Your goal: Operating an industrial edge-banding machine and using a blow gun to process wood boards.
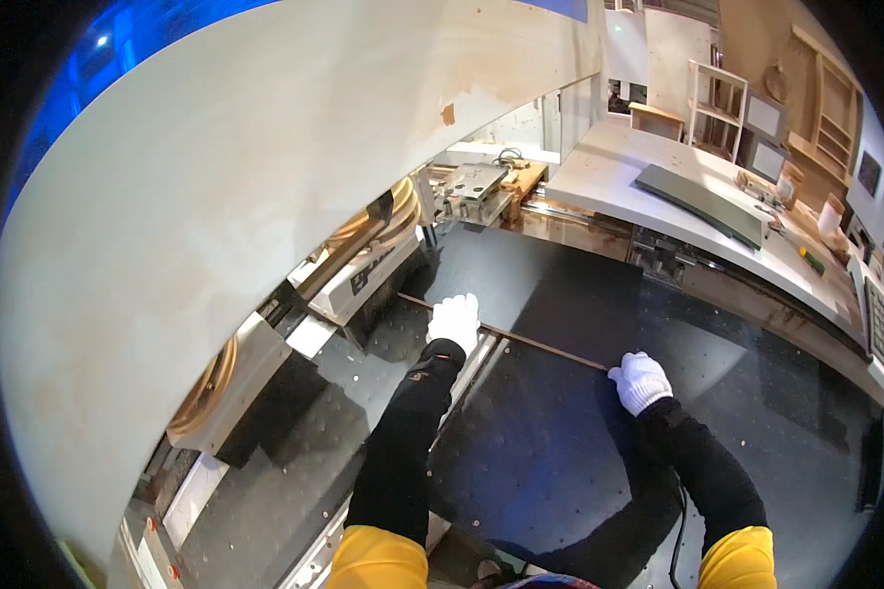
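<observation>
A dark flat panel (560, 280) with a thin brown near edge lies on the black machine bed ahead of me. My left hand (455, 322), in a white knit glove, rests across that near edge, its fingers stretched forward over the panel's top. At the near right corner, my right hand (641, 381), gloved the same way, has its fingers curled at the panel's edge. The undersides of both hands are hidden. Both forearms wear black sleeves below yellow ones.
A large pale machine cover (216, 187) curves over the left side. Beneath it stand machine heads with ribbed yellowish hoses (206, 388). The bed (530, 442) has small studs and a metal rail. A white worktop (609, 162) at right holds a dark green board (702, 201), tools and a keyboard (879, 319).
</observation>
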A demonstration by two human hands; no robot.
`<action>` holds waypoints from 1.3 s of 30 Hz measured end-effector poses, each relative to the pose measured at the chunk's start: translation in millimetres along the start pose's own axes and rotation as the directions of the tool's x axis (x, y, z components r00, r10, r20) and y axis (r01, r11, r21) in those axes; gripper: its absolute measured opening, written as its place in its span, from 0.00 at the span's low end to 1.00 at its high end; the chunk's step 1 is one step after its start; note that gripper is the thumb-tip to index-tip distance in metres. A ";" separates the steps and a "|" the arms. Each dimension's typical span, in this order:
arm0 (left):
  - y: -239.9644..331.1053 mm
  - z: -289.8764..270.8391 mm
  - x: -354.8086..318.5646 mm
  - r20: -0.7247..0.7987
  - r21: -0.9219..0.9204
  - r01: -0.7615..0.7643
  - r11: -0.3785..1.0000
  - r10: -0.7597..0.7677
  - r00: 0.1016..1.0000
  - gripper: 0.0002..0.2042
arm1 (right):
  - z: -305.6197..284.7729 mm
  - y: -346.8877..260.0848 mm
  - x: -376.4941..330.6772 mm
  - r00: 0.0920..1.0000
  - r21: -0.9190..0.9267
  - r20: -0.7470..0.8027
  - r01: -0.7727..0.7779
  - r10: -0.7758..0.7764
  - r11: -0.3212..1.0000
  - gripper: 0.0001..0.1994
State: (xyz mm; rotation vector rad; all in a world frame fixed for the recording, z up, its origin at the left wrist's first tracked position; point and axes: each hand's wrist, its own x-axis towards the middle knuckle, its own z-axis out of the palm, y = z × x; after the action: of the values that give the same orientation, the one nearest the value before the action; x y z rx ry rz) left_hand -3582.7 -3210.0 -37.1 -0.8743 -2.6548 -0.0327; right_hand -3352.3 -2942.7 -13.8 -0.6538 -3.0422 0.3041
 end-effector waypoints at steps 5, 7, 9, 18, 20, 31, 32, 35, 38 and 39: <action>-3.1 15.1 19.9 -0.082 -0.023 0.045 0.999 -0.047 0.996 0.17 | -15.2 -10.8 21.7 0.997 -0.037 0.082 -0.007 0.010 0.999 0.15; -3.8 19.7 25.6 -0.063 -0.048 0.066 0.997 -0.068 0.996 0.15 | -8.2 -6.4 21.7 0.998 -0.047 0.064 -0.006 0.009 0.999 0.16; -8.8 25.8 27.8 -0.119 -0.048 -0.006 0.999 0.000 0.993 0.13 | -4.2 -5.5 23.8 0.999 -0.080 0.013 -0.035 0.036 0.996 0.16; -23.4 47.8 38.5 -0.031 -0.037 0.055 0.998 -0.056 0.998 0.19 | -11.1 -18.9 17.8 0.992 -0.076 0.042 -0.120 0.123 0.990 0.20; -31.4 58.2 34.8 -0.059 -0.029 0.070 0.997 -0.072 0.996 0.19 | -8.4 -22.1 17.8 0.992 -0.085 0.046 -0.110 0.114 0.990 0.20; -25.4 63.7 42.4 -0.055 -0.094 0.079 0.992 -0.085 0.995 0.17 | -4.4 -14.4 17.6 0.995 -0.034 0.009 -0.103 0.103 0.994 0.18; -22.8 62.6 43.0 -0.064 -0.096 0.075 0.993 -0.081 0.995 0.17 | -4.1 -13.5 17.0 0.994 -0.034 0.006 -0.107 0.107 0.994 0.18; -26.3 61.0 42.5 -0.074 -0.092 0.095 0.991 -0.102 0.992 0.15 | -1.2 -11.3 18.5 0.997 -0.035 -0.011 -0.071 0.070 0.997 0.18; -25.4 52.9 40.0 -0.039 -0.106 0.102 0.989 -0.106 0.994 0.13 | 3.1 -9.2 19.6 0.998 -0.031 -0.039 -0.046 0.045 0.998 0.18; -11.9 38.5 41.3 -0.029 -0.126 0.055 0.990 -0.059 0.998 0.13 | 1.8 -1.7 16.3 0.997 -0.029 -0.032 -0.075 0.074 0.997 0.18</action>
State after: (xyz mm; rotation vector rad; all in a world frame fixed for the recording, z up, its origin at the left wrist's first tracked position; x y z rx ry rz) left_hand -3632.8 -3191.0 -58.7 -0.8291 -2.6702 -0.2283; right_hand -3368.0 -2938.0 -15.7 -0.7679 -3.0038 0.2471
